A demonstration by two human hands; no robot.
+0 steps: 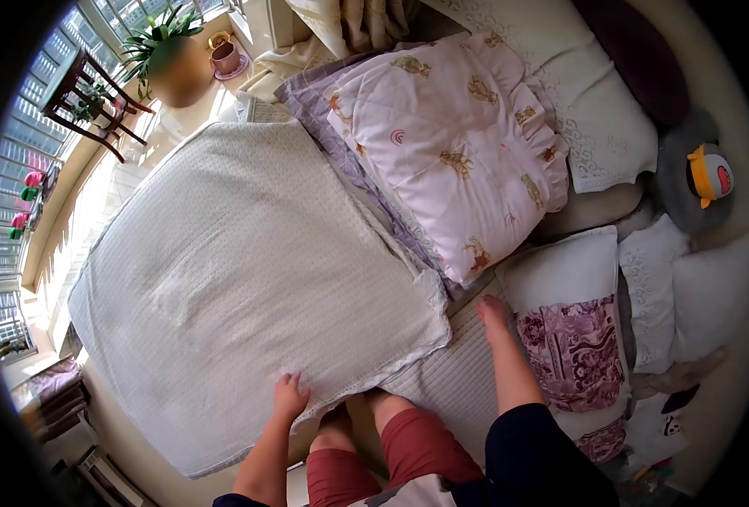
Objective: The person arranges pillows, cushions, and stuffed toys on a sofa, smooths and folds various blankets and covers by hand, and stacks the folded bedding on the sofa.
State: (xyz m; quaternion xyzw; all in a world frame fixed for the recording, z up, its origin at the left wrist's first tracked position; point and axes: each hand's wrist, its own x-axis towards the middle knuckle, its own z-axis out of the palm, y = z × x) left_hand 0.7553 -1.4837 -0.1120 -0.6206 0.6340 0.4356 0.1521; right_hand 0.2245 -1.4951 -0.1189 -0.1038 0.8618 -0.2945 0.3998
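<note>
My left hand [290, 397] lies on the near edge of a pale, textured bed cover [214, 262], fingers apart and nothing in them. That cover is spread flat over much of the bed, its right edge wrinkled and bunched. To the right, my right hand [493, 311] is low over a ribbed beige mattress pad [450, 363], its short view of fingers looking loosely apart with no object visible in them. Just above it is the corner of a folded pink quilt [442, 144] with animal prints and a ruffle. Under the quilt lies a purple-grey sheet [340, 144].
A pillow with a maroon-patterned panel [573, 351] lies right of my right hand, beside white pillows [712, 296]. A penguin plush [708, 176] sits at the far right. Potted plants [180, 72] and a dark wooden stand [78, 97] are by the window.
</note>
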